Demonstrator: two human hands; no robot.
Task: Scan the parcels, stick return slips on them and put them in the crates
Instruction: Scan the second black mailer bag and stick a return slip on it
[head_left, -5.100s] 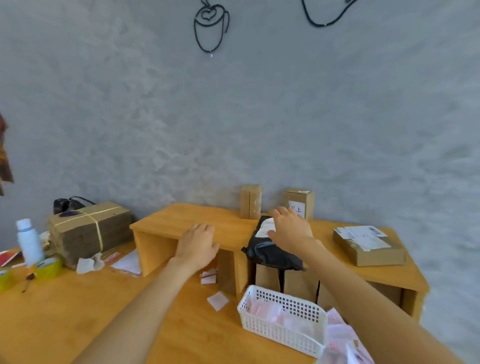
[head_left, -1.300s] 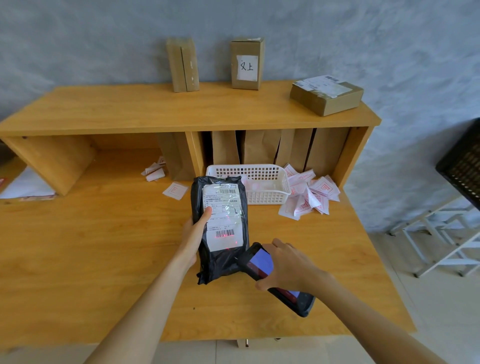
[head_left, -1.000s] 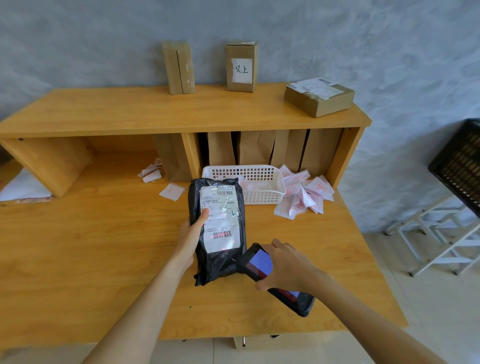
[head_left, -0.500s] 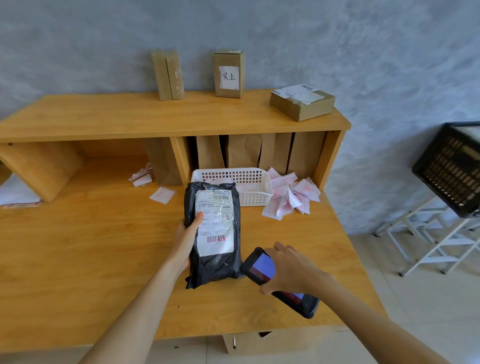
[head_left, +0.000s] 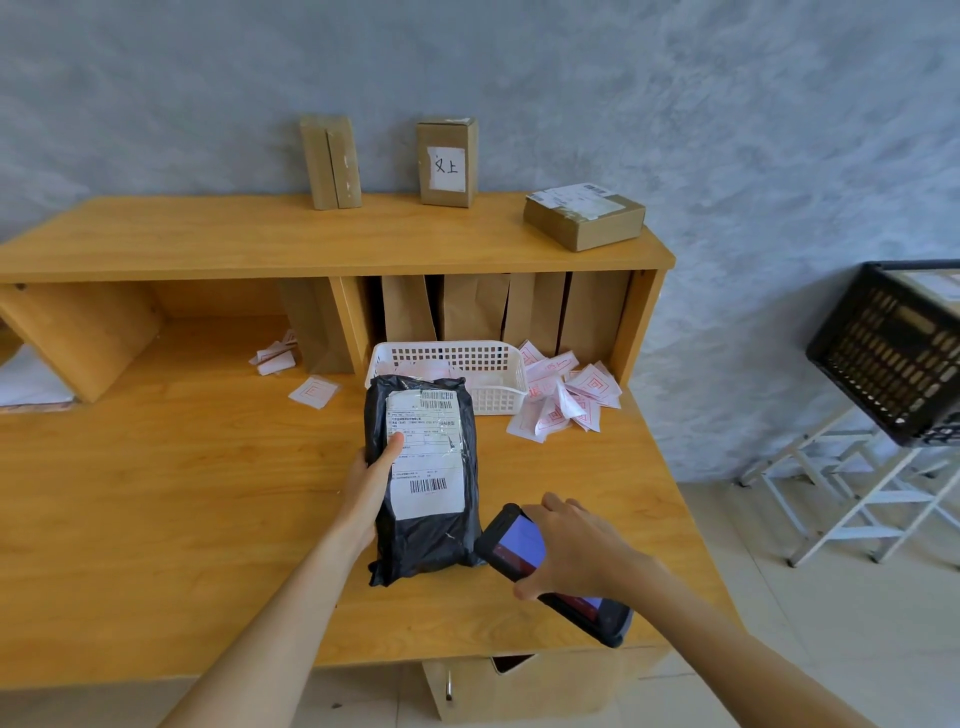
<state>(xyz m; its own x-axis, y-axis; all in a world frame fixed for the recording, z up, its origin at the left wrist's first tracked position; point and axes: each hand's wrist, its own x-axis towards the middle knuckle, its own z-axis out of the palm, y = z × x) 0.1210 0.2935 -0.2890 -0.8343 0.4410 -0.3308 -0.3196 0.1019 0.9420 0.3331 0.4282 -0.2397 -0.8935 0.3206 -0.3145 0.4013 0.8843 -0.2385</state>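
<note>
Right hand (head_left: 576, 548) grips a handheld scanner (head_left: 550, 569) just above the desk (head_left: 156, 519) near its front edge — fingers wrapped over the top, screen lit blue, head end pointing at the parcel and just beside its lower right corner.

Left hand (head_left: 371, 480) holds a black poly-mailer parcel (head_left: 423, 480) by its left edge, thumb on the white shipping label (head_left: 426, 452), remaining fingers hidden behind the bag. Label faces up, one barcode near the top, one lower down. Cannot tell whether the parcel's lower end rests on the desk.

Behind the parcel: white plastic basket (head_left: 483, 364) with pinkish slips inside. Loose return slips (head_left: 566, 400) piled right of the basket; a few more slips (head_left: 311, 389) left of it, near the shelf divider.

Under the shelf — brown paper bags (head_left: 478, 312) stand upright behind the basket.

On the shelf top (head_left: 208, 239): two upright cardboard boxes at the wall, one plain (head_left: 331, 161), one with a handwritten white label (head_left: 447, 161), and a flat labelled box (head_left: 584, 215) near the right end.

Far right, off the desk: black slotted crate (head_left: 883, 358) on a white metal frame (head_left: 852, 499), well apart from the parcel.
</note>
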